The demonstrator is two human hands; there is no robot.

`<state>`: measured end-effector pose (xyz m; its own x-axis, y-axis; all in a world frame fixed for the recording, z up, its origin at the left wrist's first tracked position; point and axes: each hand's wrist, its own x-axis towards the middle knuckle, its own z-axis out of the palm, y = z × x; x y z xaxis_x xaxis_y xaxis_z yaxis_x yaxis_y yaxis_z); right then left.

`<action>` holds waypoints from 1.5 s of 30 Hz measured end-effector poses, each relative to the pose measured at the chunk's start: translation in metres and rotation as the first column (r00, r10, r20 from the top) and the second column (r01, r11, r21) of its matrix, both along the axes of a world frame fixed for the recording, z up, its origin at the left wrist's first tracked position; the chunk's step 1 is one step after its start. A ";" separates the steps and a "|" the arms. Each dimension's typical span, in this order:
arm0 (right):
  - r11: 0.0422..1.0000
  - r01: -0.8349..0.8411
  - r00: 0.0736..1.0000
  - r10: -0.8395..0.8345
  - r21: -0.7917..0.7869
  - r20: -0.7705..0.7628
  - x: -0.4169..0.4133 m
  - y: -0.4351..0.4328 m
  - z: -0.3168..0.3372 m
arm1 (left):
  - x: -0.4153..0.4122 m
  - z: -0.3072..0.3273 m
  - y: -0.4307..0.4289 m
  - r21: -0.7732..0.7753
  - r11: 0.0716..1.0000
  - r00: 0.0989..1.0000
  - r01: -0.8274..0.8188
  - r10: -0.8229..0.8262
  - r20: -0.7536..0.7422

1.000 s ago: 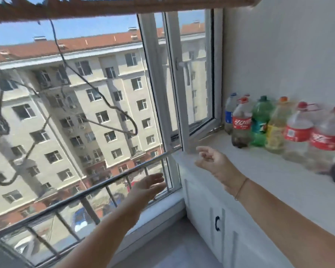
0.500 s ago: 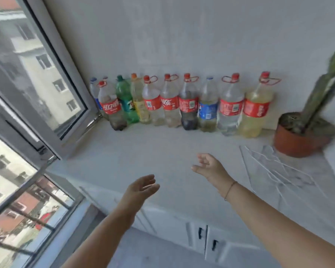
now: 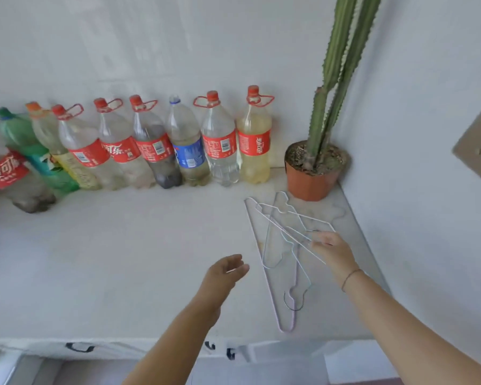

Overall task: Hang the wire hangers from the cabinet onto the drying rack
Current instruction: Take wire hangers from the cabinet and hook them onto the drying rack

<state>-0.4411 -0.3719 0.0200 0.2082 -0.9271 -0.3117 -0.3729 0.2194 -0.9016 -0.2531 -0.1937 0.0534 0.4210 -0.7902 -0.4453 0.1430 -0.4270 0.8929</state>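
Wire hangers (image 3: 289, 233) lie crossed on the bench (image 3: 122, 259), running near-to-far, at the right hand (image 3: 334, 252), its grip unclear; the left hand (image 3: 225, 275) hovers slack-fingered just beside.

Two bare forearms, thin dark string bracelet (image 3: 350, 278) round the right wrist
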 end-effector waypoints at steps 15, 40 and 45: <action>0.984 0.049 0.956 0.003 0.169 -0.293 -0.036 -0.076 -0.036 | -0.027 -0.036 -0.095 0.055 0.974 0.964 0.221 -0.210 -0.164; 0.923 -0.087 0.981 0.015 0.374 0.191 -0.009 -0.021 -0.016 | -0.060 -0.061 -0.168 0.123 0.964 0.870 0.236 -0.153 -0.468; 0.898 -0.198 0.970 0.120 0.392 0.213 -0.015 -0.015 -0.014 | -0.039 -0.050 -0.154 0.162 0.976 0.869 0.148 -0.050 -0.492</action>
<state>-0.4562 -0.3872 0.0056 0.4303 -0.6760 -0.5982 -0.2745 0.5333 -0.8001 -0.2920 -0.3475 0.0039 0.0390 -0.6967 -0.7163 0.4821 -0.6148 0.6242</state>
